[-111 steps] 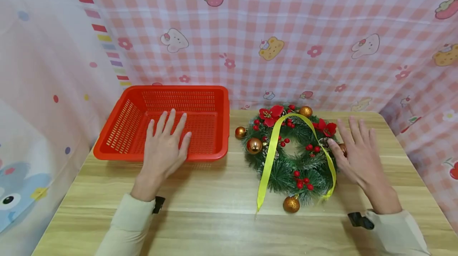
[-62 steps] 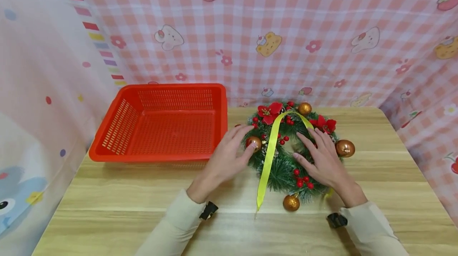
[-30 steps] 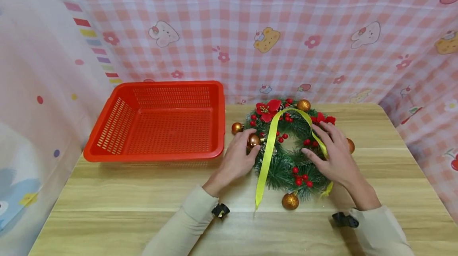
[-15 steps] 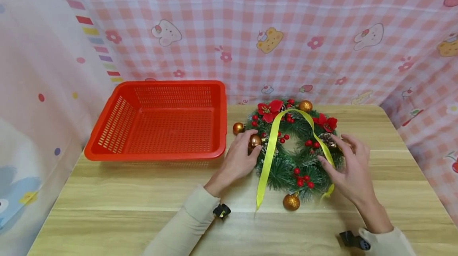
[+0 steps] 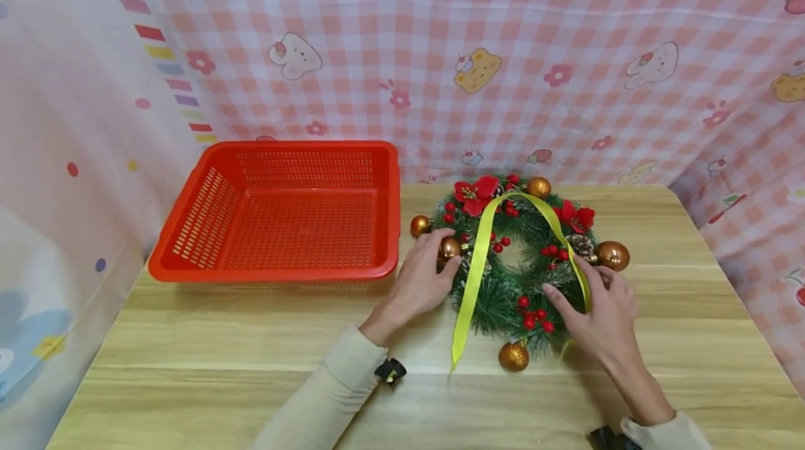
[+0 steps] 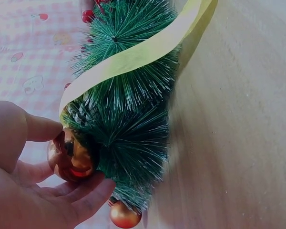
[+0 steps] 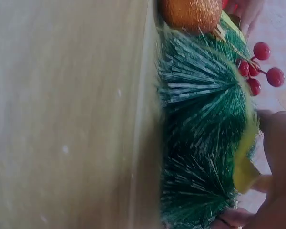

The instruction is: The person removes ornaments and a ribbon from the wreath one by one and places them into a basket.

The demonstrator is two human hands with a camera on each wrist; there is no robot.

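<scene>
A green wreath (image 5: 497, 303) with red berries, red flowers, pine cones and baubles lies on the table. My left hand (image 5: 418, 282) is at its left side, thumb and fingers curled round a shiny copper bauble (image 6: 74, 155). Across the wreath arches a yellow ribbon (image 5: 473, 289), one end hanging onto the table. My right hand (image 5: 604, 317) is over the wreath's lower right, thumb and fingers apart, beside the ribbon's right end. In the right wrist view, fingers (image 7: 263, 183) are close by the ribbon; whether they touch it is unclear.
A red plastic basket (image 5: 277, 274) with slotted sides stands to the left of the wreath. Behind the wooden table (image 5: 251, 352) hangs a pink checked curtain (image 5: 402, 38). A glittery bauble (image 5: 513, 356) sticks out from the wreath's front.
The left hand came from the basket to the copper bauble and has stayed there. The right hand passed over the wreath, shifted right, then came back to its lower right side.
</scene>
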